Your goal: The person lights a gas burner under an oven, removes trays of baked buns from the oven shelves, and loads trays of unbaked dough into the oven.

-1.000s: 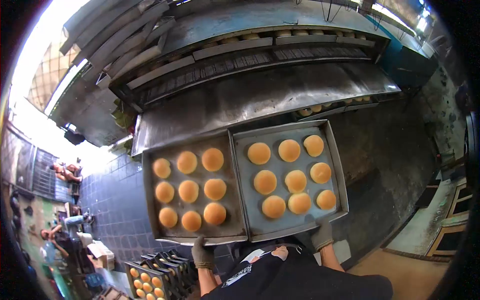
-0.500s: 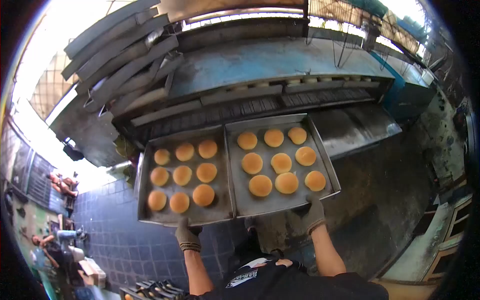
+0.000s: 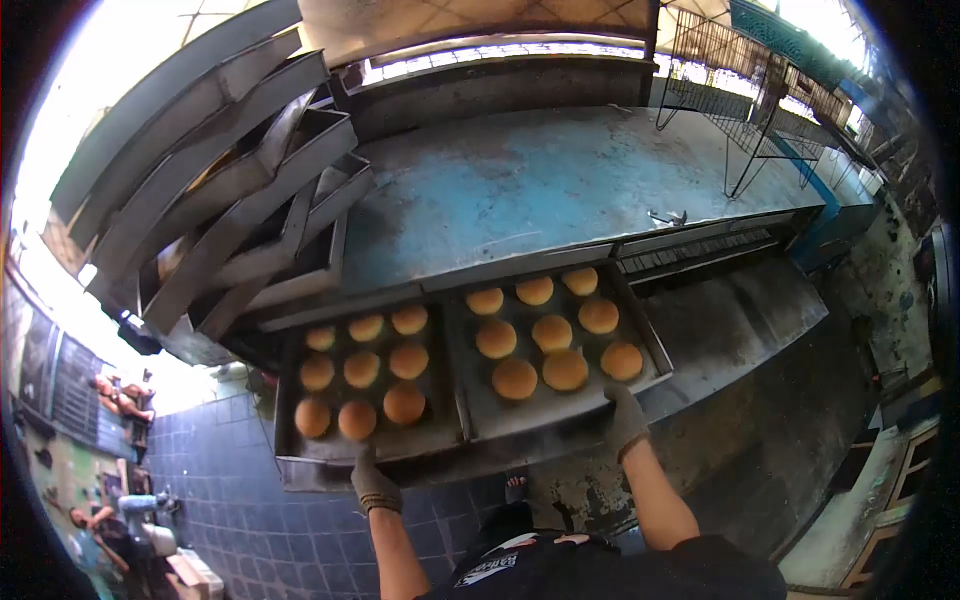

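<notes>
I have my left hand clamped on the left tray, right hand on the right tray, both lying up-frame from my grip.

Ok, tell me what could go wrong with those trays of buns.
The left hand grips the left tray by its near edge, the right hand the right tray likewise; either could tip. A jolt might slide the buns into each other. The crooked pan stack could topple if bumped.

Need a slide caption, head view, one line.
Gloved left hand and right hand grip the near edges of two trays, nine round buns in each.
</notes>
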The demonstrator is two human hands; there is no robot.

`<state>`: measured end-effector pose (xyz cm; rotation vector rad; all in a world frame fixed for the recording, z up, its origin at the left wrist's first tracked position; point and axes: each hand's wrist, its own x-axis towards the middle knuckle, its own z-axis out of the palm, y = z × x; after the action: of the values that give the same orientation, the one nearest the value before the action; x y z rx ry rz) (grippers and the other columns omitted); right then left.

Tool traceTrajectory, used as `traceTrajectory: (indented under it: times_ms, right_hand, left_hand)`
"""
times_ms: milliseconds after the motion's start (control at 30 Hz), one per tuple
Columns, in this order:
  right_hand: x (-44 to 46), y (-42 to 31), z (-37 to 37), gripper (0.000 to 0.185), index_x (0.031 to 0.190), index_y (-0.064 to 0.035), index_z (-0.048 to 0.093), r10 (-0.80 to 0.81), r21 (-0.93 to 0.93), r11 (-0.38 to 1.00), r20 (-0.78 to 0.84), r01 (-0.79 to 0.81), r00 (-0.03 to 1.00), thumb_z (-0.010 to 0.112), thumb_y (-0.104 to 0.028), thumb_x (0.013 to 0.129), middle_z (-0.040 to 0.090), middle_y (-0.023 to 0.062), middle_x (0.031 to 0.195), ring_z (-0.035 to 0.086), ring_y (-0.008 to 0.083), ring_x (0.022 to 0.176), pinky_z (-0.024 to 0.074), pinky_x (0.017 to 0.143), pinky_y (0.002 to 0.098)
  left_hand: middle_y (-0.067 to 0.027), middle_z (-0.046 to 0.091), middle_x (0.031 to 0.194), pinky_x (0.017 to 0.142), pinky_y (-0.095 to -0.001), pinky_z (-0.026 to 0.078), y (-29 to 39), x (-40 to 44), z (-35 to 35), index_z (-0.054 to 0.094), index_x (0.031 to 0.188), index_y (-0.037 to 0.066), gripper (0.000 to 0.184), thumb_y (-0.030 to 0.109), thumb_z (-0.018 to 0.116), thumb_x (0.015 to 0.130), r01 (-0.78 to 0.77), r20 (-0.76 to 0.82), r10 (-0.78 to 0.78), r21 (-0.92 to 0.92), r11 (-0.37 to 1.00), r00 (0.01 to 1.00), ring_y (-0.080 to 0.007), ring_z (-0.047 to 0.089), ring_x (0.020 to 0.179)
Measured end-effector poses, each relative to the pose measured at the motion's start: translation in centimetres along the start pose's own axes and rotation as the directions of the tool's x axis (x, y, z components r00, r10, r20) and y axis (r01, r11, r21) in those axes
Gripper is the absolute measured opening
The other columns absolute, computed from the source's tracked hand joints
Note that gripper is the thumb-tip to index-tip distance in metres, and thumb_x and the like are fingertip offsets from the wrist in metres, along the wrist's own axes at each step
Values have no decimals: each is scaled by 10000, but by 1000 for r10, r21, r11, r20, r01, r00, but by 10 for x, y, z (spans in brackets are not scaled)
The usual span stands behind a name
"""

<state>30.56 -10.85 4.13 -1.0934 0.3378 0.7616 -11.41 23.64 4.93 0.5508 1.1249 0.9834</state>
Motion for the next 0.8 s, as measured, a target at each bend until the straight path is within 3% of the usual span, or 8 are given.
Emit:
traceTrajectory:
  times_ms: [133,300,333,400,500,600,700,800]
  right_hand:
    - [86,-28,63,584,1681,-67,571,-84,-300,949,46,94,995,632,-291,1144,555,136,1751,530,335,1583,404,1321,455]
    - [258,-23,117,547,1696,-84,577,-244,-549,730,347,407,906,504,-318,1207,597,119,1738,531,319,1617,398,1336,425]
    - [295,-19,120,543,1699,-88,578,-251,-540,708,409,455,877,479,-323,1219,605,115,1736,531,316,1624,397,1339,419]
    - [317,-17,140,556,1697,-79,579,-218,-462,800,369,382,903,492,-333,1210,588,127,1751,507,317,1649,376,1360,420]
    - [359,0,135,546,1677,-60,586,-323,-230,705,738,671,592,549,-318,1197,616,131,1725,524,307,1630,376,1357,426]
    - [261,-37,186,593,1542,-164,727,-544,-222,626,563,747,623,545,-599,1183,742,80,1491,632,277,1377,499,1192,486]
    - [211,-77,244,584,1561,-179,713,-306,-168,905,383,391,872,517,-578,1182,713,76,1563,611,290,1438,475,1233,503]
    - [200,-101,274,564,1577,-166,693,-180,-170,956,310,240,933,498,-529,1192,695,76,1589,602,298,1453,465,1249,498]
  left_hand:
    - [-160,765,1384,1076,-522,588,38,26,101,729,1443,-16,490,327,725,1094,125,12,-125,-22,992,992,-361,709,1248]
    - [-113,775,1408,1104,-512,568,12,180,140,778,1436,55,450,381,712,1133,-424,429,203,520,741,880,-298,695,1293]
    - [-114,770,1422,1094,-491,572,27,171,163,783,1424,59,436,376,703,1136,-152,405,35,260,954,914,-294,698,1288]
    - [-115,765,1436,1084,-469,576,44,169,186,788,1412,62,422,372,694,1140,166,428,-134,-37,986,894,-291,702,1283]
    - [-116,758,1438,1097,-460,569,51,175,201,755,1456,68,450,377,707,1133,104,448,-17,-172,980,894,-304,694,1285]
    - [-117,754,1439,1106,-454,565,61,189,222,733,1486,71,474,381,716,1128,71,466,63,-264,962,883,-312,688,1287]
    - [-136,706,1554,1150,-548,595,85,193,240,669,1579,121,498,432,491,1232,-452,559,336,78,889,758,-394,642,1417]
    - [-127,697,1572,1144,-575,594,116,169,290,668,1585,130,563,518,505,1211,-17,310,97,-252,968,946,-397,642,1412]
